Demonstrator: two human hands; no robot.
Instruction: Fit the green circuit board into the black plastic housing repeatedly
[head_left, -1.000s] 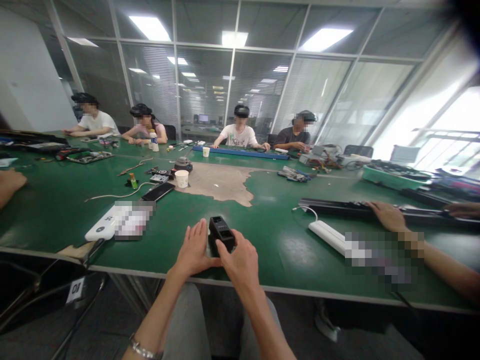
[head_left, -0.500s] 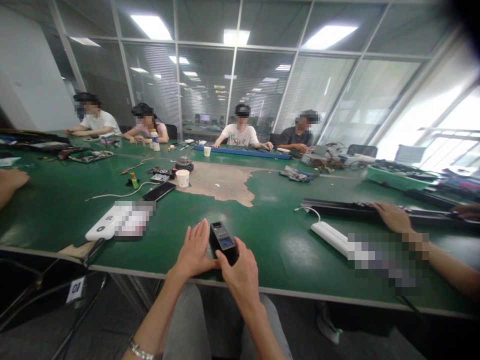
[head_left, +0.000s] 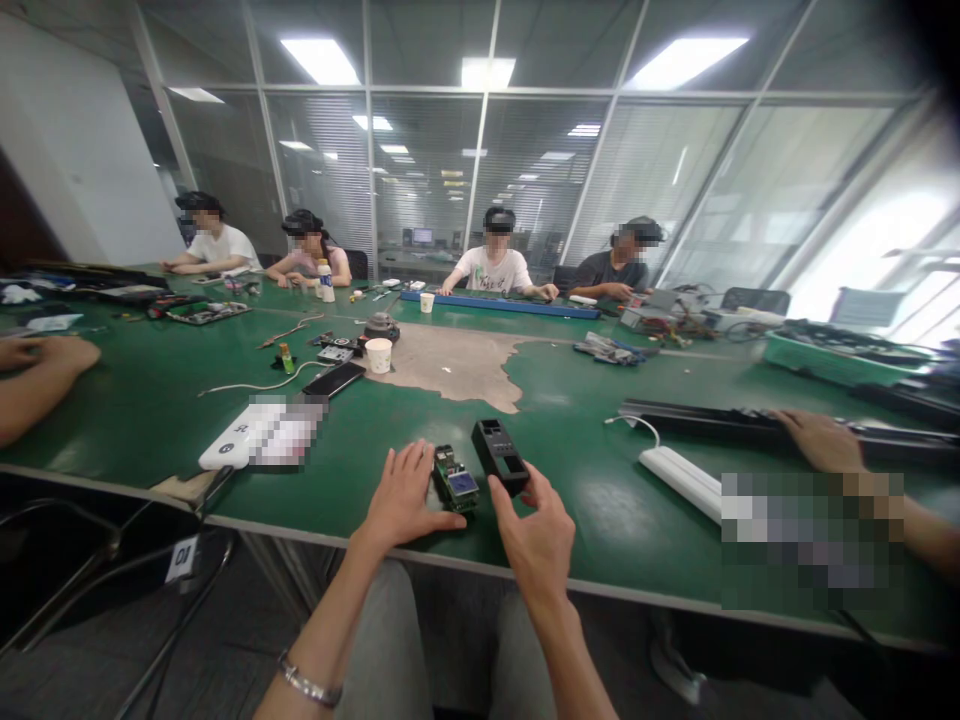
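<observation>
My right hand (head_left: 536, 525) grips a black plastic casing (head_left: 497, 450) with cut-out windows, thumb on the near left side and fingers on the right. Just left of it, a green circuit board (head_left: 454, 488) with a small bluish screen rests on the green table (head_left: 600, 560). Against the board's left side lies my left hand (head_left: 409, 500), fingers stretched forward and thumb reaching across the near end, so it is open. Whether its fingertips press on the board is hard to make out.
A white power bank (head_left: 232, 440) and a black phone (head_left: 335, 379) lie to the left, near a paper cup (head_left: 379, 355). On the right are a white power strip-like bar (head_left: 679, 485), a long black rail (head_left: 720, 418) and another person's hand (head_left: 821, 440).
The black casing has come off the circuit board and moved right in my right hand. The board, covered before, now lies exposed beside my left hand. The view has shifted slightly.
</observation>
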